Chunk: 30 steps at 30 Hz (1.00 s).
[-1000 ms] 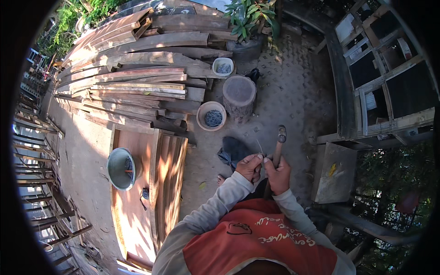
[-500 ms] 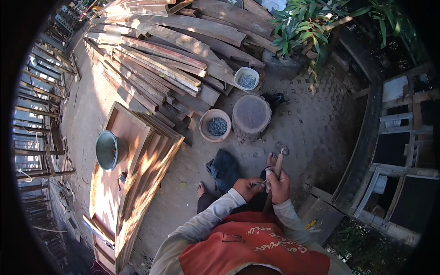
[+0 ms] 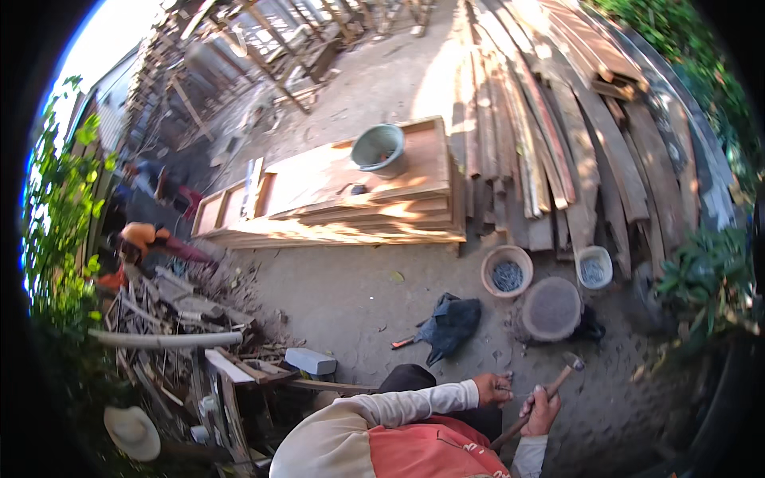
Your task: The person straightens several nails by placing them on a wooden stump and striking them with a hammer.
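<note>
My right hand (image 3: 541,413) is wrapped around the wooden handle of a hammer (image 3: 561,378), whose metal head points up and away from me. My left hand (image 3: 493,389) is just left of it, fingers curled in a pinch; whatever they hold is too small and blurred to name. Ahead of my hands stands a round wooden stump (image 3: 553,309). Beside the stump are a clay-coloured bowl (image 3: 495,288) of nails and a white tub (image 3: 608,275) with more nails. A dark cloth bundle (image 3: 451,325) lies on the ground ahead of my left hand.
Stacked wooden panels (image 3: 335,231) carry a green-grey bucket (image 3: 370,171). Long planks (image 3: 586,143) are piled at the far right. Scrap wood (image 3: 183,307), a grey block (image 3: 311,362) and a pale hat (image 3: 131,432) are on the left. Two people (image 3: 142,237) crouch at far left.
My view has swung left, bringing the scrap wood and people into sight. My hands, touching before, now have a small gap between them. The right hand still grips the hammer.
</note>
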Available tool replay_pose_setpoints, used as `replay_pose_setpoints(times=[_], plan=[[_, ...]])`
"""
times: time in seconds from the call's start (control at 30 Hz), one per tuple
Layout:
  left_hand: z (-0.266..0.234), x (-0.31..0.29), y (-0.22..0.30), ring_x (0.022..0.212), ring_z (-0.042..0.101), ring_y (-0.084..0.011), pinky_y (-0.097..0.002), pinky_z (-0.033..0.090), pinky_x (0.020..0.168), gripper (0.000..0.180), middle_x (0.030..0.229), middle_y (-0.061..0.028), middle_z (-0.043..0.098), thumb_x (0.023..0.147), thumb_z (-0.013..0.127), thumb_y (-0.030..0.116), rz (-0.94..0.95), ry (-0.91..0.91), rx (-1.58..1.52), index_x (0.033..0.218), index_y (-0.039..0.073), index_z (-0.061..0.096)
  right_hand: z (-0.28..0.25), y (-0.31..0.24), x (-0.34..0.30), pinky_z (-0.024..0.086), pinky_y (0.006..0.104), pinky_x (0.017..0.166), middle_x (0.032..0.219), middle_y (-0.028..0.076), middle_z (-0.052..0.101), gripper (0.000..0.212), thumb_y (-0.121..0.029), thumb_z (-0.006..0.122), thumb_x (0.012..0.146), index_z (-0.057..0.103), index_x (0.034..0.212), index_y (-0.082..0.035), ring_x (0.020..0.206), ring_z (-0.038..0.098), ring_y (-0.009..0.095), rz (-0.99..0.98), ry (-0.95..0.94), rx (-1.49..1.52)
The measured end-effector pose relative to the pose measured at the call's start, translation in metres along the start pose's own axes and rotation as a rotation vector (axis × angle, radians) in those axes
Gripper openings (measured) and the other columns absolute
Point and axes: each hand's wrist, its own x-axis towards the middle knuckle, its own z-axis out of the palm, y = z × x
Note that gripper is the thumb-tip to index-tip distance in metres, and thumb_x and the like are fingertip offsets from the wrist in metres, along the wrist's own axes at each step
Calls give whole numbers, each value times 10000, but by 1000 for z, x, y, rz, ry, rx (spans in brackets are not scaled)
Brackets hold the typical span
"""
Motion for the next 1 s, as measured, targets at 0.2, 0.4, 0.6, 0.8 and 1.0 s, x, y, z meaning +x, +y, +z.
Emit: replay_pose_setpoints(times=[0.2, 0.4, 0.6, 0.8, 1.0], plan=[[8, -13, -21, 671, 624, -115, -304, 481, 661, 215, 677, 1, 680, 918, 666, 277, -87, 176, -95, 873, 70, 700, 14, -4, 16, 410, 266, 345, 660, 23, 480, 165, -161, 624, 914, 488, 937, -71, 424, 453, 107, 78, -171, -71], [-13, -46, -13, 691, 633, -119, -303, 478, 659, 238, 710, -10, 700, 907, 672, 291, -86, 336, -282, 887, 57, 702, 68, -6, 19, 402, 260, 353, 659, 23, 499, 159, -144, 640, 916, 498, 919, -72, 427, 467, 106, 56, -258, -257], [-38, -77, -8, 716, 630, -113, -285, 479, 723, 240, 727, -15, 696, 917, 666, 281, -71, 309, -370, 930, 46, 707, 97, -2, 10, 412, 263, 361, 662, 19, 516, 164, -154, 665, 915, 519, 925, -79, 428, 483, 109, 54, -330, -373], [-35, -94, -28, 671, 575, -104, -284, 453, 678, 213, 695, 3, 692, 906, 676, 298, -91, 354, -344, 914, 88, 712, 100, 2, -5, 400, 257, 369, 656, 17, 524, 169, -148, 671, 915, 533, 959, -61, 432, 484, 96, 103, -387, -495], [-18, -92, -113, 643, 615, -113, -282, 477, 654, 331, 686, -15, 691, 880, 685, 311, -214, 514, -444, 1040, 22, 708, 61, 7, -1, 390, 254, 366, 653, 1, 507, 231, -226, 683, 929, 538, 1034, -80, 431, 469, 96, 209, -376, -684]])
